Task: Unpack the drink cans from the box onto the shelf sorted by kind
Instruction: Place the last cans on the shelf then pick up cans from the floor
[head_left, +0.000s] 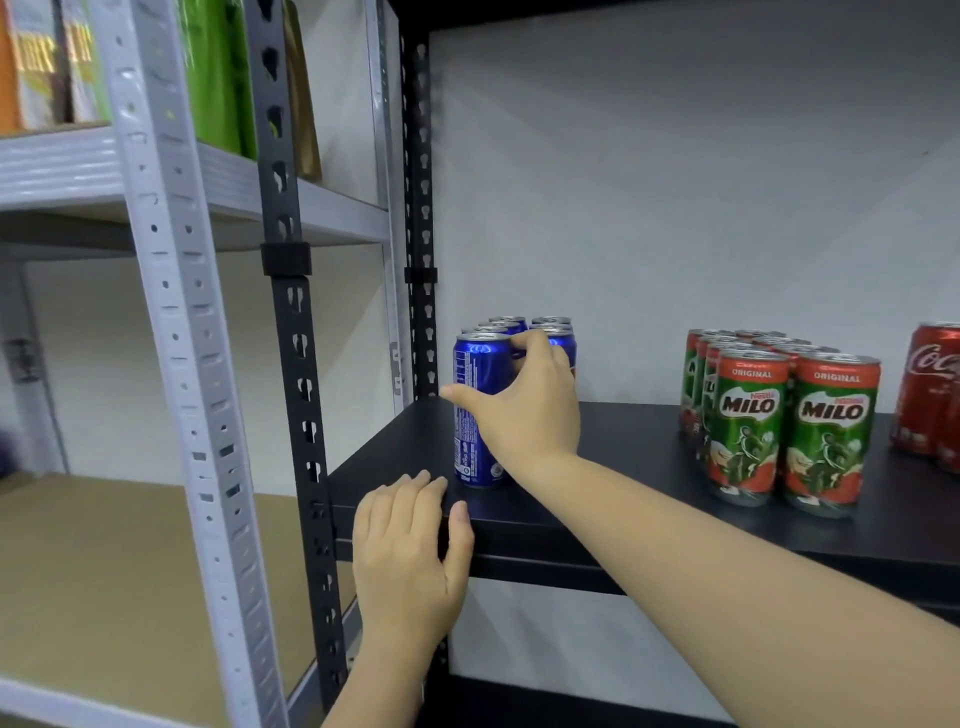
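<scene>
1. White wall backs a black shelf (649, 457); a grey rack (171, 291) stands to its left, with packets on its upper level.
2. Three kinds stand sorted on the shelf: blue cans (524, 330) at the left, Milo cans (789, 415) in the middle, red cola cans (930, 389) at the right edge of view, each group well apart from the next.
3. My right hand (524, 405) is wrapped round the front blue can (478, 410), thumb on its left side, fingers (535, 343) curled over its right shoulder, so that hand is closed on it.
4. That can stands upright, its long axis vertical, base on the shelf or just about, touching or nearly touching the blue cans behind.
5. My left hand (410, 551) lies flat on the shelf's front edge, fingers spread and holding nothing, just below and left of the can.
6. The right hand is the one on the can. I judge the next move is to nudge it straight back against its row, then let go.
7. The box is out of view.
</scene>
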